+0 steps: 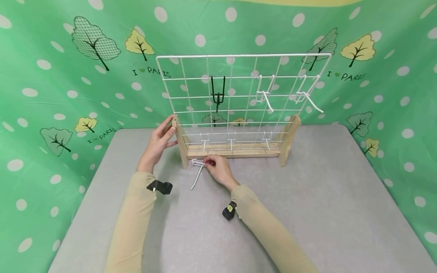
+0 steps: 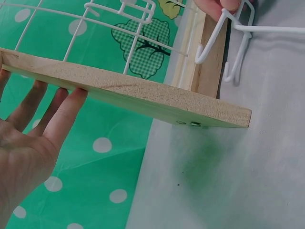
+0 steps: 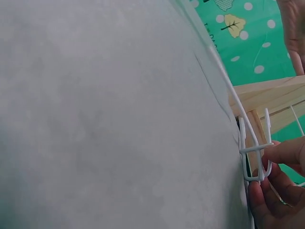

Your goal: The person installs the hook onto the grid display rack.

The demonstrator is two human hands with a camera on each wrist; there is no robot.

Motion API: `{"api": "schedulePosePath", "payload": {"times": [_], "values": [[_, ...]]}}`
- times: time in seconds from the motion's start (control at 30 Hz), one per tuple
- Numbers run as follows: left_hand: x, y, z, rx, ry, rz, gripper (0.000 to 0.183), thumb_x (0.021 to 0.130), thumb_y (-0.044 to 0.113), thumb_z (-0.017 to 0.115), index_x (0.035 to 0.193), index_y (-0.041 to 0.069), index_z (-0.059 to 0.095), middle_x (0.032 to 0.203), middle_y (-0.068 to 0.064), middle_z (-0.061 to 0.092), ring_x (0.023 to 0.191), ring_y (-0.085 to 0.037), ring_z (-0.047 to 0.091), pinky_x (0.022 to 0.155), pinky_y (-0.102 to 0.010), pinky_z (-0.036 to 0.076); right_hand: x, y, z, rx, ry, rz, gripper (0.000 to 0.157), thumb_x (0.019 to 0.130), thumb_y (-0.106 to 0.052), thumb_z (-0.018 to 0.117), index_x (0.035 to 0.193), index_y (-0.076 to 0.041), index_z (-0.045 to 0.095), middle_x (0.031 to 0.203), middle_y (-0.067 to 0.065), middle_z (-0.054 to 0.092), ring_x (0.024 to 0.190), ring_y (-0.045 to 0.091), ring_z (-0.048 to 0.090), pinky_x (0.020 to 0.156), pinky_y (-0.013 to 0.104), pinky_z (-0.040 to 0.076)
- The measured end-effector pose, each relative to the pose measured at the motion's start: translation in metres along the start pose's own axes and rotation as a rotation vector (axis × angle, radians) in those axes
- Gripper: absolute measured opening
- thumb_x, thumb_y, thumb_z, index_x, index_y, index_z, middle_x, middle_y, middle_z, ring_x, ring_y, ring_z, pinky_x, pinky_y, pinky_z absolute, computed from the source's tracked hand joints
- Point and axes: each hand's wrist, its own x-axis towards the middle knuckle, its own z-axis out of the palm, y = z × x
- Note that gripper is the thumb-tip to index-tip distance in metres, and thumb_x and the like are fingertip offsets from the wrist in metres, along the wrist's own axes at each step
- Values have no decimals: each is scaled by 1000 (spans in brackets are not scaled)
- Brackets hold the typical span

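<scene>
A white wire hook (image 1: 198,170) is pinched by my right hand (image 1: 220,169), just in front of the rack's wooden base (image 1: 235,152). Its long prong slants toward me in the head view. In the right wrist view the hook's wire frame (image 3: 259,148) sits between thumb and fingers. My left hand (image 1: 158,142) rests its fairly straight fingers against the outer side of the left wooden upright (image 1: 181,146). In the left wrist view the fingertips touch that board's face (image 2: 143,100). The upright carries a white wire grid (image 1: 242,77) leaning back.
A black hook (image 1: 217,93) hangs on the upper grid, left of two white hooks, one in the right-middle (image 1: 264,93) and one at the right (image 1: 307,94). Lower down hang three small white hooks (image 1: 231,141). A polka-dot green cloth (image 1: 68,113) stands behind the grey table (image 1: 324,197).
</scene>
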Motion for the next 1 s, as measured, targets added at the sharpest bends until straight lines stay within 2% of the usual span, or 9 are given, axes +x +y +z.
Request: {"api": "schedulePosePath", "payload": {"times": [0.23, 0.47, 0.77, 1.0], "values": [[0, 1, 0, -2, -2, 0, 56, 103, 27, 48, 154, 19, 28, 153, -17, 32, 137, -33, 32, 95, -51, 48, -2, -2, -1, 3, -30, 16, 8, 84, 4, 69, 88, -2, 72, 83, 9, 68, 73, 14, 60, 65, 21, 52], [0, 3, 0, -3, -2, 0, 56, 103, 26, 49, 154, 19, 28, 153, -17, 31, 137, -33, 32, 96, -52, 48, -4, -5, -2, 14, -61, 45, 10, 84, 5, 70, 90, -2, 72, 86, 7, 68, 74, 14, 59, 66, 21, 51], [-1, 2, 0, -2, 5, -9, 56, 103, 27, 49, 154, 19, 27, 153, -17, 30, 137, -33, 32, 96, -51, 48, -11, -9, -6, 84, -81, -28, 9, 84, 6, 69, 91, 0, 71, 86, 9, 69, 73, 14, 58, 65, 21, 52], [-1, 2, 0, -3, 4, -11, 56, 103, 27, 49, 154, 19, 28, 153, -16, 31, 137, -32, 32, 96, -51, 48, -15, -13, -10, 112, -66, -10, 11, 85, 6, 68, 93, 0, 70, 88, 8, 68, 77, 16, 60, 70, 22, 54]]}}
